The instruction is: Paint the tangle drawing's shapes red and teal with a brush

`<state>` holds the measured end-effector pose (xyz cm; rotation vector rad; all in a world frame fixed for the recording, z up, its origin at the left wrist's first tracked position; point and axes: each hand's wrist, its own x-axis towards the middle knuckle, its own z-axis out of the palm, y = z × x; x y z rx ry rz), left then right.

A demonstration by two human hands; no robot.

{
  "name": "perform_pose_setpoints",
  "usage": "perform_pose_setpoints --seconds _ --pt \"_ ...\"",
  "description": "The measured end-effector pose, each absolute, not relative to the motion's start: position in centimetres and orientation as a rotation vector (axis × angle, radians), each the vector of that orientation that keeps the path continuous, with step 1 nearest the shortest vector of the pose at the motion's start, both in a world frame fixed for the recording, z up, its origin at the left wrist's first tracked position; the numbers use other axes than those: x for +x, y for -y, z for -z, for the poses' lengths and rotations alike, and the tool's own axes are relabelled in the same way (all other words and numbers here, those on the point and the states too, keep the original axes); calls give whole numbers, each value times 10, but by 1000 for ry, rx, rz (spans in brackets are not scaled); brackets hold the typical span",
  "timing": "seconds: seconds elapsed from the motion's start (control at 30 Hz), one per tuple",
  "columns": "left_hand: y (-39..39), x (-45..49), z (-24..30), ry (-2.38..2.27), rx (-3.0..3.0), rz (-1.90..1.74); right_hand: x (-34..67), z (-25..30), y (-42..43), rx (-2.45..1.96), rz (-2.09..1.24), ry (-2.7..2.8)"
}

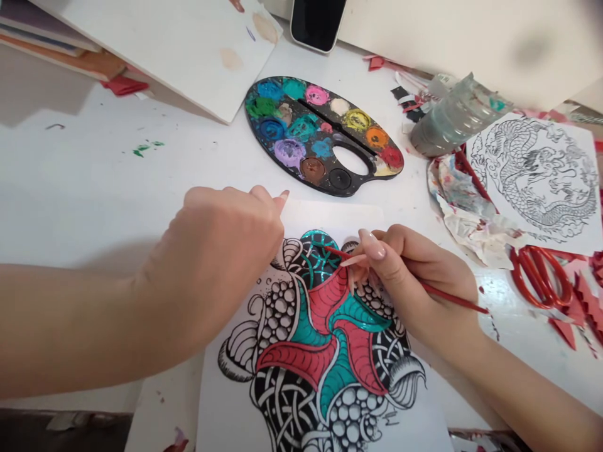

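A black-and-white patterned drawing (pixel 292 383) lies on the white table, partly painted in red and teal. My right hand (pixel 414 282) is closed on a thin red paintbrush (pixel 452 300); its tip touches the upper middle of the drawing. My left hand (pixel 217 257) rests on the sheet's upper left corner with its fingers curled down onto the paper. It holds nothing that I can see.
A black oval palette (pixel 358 182) with several paint colours lies beyond the drawing. A grey water bottle (pixel 452 116), crumpled stained tissue (pixel 466 213), a dragon line print (pixel 541 169) and red scissors (pixel 541 276) sit at the right. A white board (pixel 164 44) and a phone (pixel 316 22) are at the back.
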<state>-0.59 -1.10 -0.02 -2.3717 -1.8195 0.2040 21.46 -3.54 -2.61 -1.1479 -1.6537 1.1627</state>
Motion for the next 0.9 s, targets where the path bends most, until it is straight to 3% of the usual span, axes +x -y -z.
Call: perform_pose_setpoints --seconds 0.4,0.6,0.9 --pt "10 -5 -6 1753 -2342 -355 214 28 35 -1122 -1205 1638" --pt "10 -6 -3 1937 -2389 -183 216 27 37 -1122 -1193 1661" --pt "15 -19 5 1857 -2456 -7 215 25 38 -1093 -1193 1669"
